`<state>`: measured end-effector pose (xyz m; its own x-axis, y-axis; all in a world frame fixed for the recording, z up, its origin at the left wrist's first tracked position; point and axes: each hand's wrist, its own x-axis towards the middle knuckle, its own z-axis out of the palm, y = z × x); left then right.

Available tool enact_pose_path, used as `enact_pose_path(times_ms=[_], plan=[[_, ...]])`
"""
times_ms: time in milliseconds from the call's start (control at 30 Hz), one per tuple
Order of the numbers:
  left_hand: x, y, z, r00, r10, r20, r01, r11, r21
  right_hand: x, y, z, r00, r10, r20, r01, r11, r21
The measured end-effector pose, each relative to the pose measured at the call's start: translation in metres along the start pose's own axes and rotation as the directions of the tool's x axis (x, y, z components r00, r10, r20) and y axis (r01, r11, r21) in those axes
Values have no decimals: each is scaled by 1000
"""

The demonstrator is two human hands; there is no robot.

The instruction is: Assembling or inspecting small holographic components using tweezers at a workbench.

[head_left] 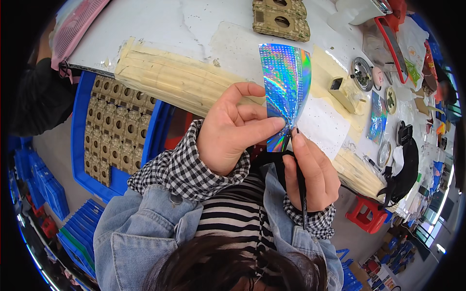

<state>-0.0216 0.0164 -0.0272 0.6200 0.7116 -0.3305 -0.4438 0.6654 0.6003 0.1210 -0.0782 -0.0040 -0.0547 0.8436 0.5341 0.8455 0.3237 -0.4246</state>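
Blue rainbow foil sheet (285, 80): head view has it held in front of us, lower bit partly covered by our left thumb (272, 126).
Left hand (228, 131): pinching the foil; other fingertips are tucked behind, can't see 'em.
Right hand (314, 172): gripping a slim black tool (302, 191), tip hard to make out.
Camo pieces (266, 22): cut off up top.
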Motion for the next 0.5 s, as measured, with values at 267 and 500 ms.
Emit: enact_pose_path(times_ms=[267, 500], plan=[[0, 0, 0, 1000, -3, 0, 3, 1000, -14, -1, -2, -2, 1000, 12, 4, -12, 1000, -17], [0, -1, 0, 1000, 17, -3, -17, 1000, -14, 0, -2, -4, 999, 28, 27, -29, 999, 32]])
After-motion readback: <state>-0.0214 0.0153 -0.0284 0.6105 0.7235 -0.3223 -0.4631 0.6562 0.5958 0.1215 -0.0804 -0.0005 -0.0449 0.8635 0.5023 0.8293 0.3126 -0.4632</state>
